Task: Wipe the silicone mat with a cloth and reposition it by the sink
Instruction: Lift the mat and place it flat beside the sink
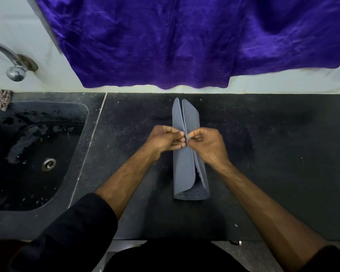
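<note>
The grey mat (pixel 185 169) lies folded lengthwise, both long edges raised and meeting above its middle, right of the sink. A patterned cloth (pixel 0 99) sits at the sink's far left corner.

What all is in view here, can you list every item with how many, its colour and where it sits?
silicone mat: one, grey, folded up on the counter, right of the sink, edges pinched together at the top
counter: one, dark speckled stone, across the middle
sink: one, black, wet, set in the counter at left
drain: one, metal, in the sink floor
tap: one, chrome, on the wall above the sink
patterned cloth: one, brownish checked, at the sink's back corner
purple cloth: one, hanging over the wall behind
left hand: pinches the mat's edge
right hand: pinches the mat's edge
</note>
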Demonstrator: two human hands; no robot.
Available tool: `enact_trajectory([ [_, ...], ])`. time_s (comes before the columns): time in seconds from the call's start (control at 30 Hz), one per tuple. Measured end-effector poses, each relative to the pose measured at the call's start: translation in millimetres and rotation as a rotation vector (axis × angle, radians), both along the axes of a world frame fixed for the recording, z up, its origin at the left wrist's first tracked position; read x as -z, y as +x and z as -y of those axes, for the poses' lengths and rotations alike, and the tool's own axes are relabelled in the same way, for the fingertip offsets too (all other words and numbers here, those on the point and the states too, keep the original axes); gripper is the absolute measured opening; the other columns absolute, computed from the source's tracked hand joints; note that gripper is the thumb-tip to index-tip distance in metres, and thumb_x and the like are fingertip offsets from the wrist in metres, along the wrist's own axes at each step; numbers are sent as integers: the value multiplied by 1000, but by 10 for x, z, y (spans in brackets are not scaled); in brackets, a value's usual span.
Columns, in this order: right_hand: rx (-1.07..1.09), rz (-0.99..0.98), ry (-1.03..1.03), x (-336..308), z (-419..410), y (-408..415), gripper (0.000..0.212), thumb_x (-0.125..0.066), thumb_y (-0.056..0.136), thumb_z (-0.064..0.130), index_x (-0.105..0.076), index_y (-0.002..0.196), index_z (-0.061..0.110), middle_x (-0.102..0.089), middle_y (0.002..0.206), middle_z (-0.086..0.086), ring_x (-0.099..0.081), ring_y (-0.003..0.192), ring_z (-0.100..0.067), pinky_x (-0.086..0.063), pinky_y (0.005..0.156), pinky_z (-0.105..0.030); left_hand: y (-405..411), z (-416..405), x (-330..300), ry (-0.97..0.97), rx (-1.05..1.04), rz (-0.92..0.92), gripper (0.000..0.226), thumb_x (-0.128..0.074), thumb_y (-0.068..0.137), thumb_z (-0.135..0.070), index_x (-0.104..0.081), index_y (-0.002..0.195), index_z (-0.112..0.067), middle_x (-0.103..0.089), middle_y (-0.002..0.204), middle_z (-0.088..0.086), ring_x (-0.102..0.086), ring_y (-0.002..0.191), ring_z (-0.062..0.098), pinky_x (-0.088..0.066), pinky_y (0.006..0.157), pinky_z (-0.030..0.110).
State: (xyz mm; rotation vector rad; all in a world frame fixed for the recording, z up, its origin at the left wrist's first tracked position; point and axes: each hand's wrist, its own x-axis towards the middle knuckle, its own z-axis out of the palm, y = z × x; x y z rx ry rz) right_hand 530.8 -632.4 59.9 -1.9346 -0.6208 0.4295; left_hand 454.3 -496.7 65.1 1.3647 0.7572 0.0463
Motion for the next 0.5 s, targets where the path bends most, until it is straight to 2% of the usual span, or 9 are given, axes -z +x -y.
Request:
enact_trajectory([
  [0.03,10,30,-19,-43,-2,34,11,-73,76,7,-72,87,9,-74,85,-4,-69,74,-7,-57,69,-20,-7,-19,-29,95,36,18,7,-66,90,-12,-71,90,-7,-73,80,7,-71,71,12,-55,61,19],
  [0.1,-1,69,-43,-163,-24,116,11,-73,76,7,-73,85,12,-74,83,0,-69,73,-6,-57,68,-20,-30,-128,-115,424,86,86,8,-66,89,-12,-71,96,-12,-72,86,0,-69,75,6,-54,66,18],
  [0.17,-44,98,-77,-313,-60,201,12,-73,75,8,-73,83,16,-73,80,5,-68,71,-2,-56,64,-17,-73,-329,-255,800,144,180,25,-69,86,-11,-67,111,-13,-68,106,2,-65,94,10,-54,82,24],
  [0.27,-121,125,-111,-523,-177,266,14,-73,73,9,-72,76,23,-71,73,12,-65,64,6,-49,59,-12,-162,-739,-466,1303,356,190,53,-70,85,-15,-54,135,-13,-54,136,8,-48,126,22,-37,105,32],
  [0.4,-236,162,-157,-734,-464,226,10,-73,72,12,-72,74,22,-71,68,12,-65,64,4,-48,61,-14,-339,-1184,-629,1599,514,39,65,-68,87,-21,-41,146,-24,-38,152,1,-33,139,22,-30,114,40],
  [0.5,-362,171,-166,-862,-709,160,11,-74,72,12,-73,75,22,-72,71,8,-67,65,1,-50,63,-17,-507,-1398,-713,1590,547,-32,69,-65,88,-30,-32,148,-32,-34,154,-3,-29,142,21,-27,114,44],
])
